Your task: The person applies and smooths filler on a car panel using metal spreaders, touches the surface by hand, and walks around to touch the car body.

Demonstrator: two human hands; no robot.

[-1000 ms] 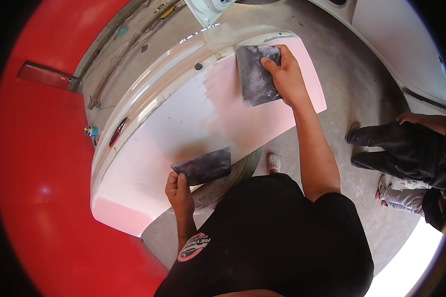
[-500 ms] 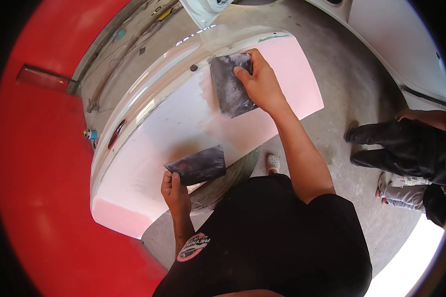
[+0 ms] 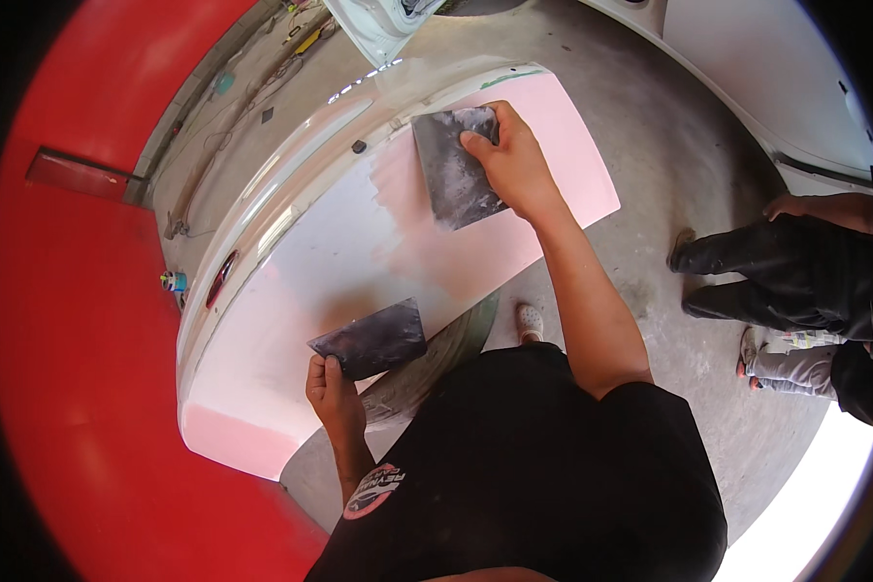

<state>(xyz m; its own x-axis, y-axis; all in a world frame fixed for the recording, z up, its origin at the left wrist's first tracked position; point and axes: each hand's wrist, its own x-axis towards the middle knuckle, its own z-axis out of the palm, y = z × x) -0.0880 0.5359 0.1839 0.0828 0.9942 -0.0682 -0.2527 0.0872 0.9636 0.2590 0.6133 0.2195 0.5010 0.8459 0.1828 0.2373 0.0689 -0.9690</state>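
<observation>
1. One huge red surface (image 3: 78, 388) looms left of the pink-and-white panel (image 3: 325, 233), tight up by its left end from this view.
2. Grey concrete floor (image 3: 689, 388) next, a broad strip of it running from the panel's right end out to two people (image 3: 761, 252) standing well off to the right.
3. And the panel itself! Curved rim along its far side, near edge sweeping past the wearer's body, pink right end reaching beyond the right arm.
4. Below that near edge, a tyre (image 3: 407, 383) peeks out.
5. Right-hand sheet (image 3: 451, 184), dark and smudged, lies over the panel's right half, room on both sides; contact, I cannot tell.
6. Left-hand sheet (image 3: 373, 339), angled over the near edge, with shadow on the panel just beyond.
7. Right hand (image 3: 519, 165): thumb on top, pinching its sheet's right margin over the panel.
8. Left hand (image 3: 335, 388), by the near edge, pinches its sheet's left corner.
9. Tiny black nub (image 3: 359, 146), up on the panel's far rim.
</observation>
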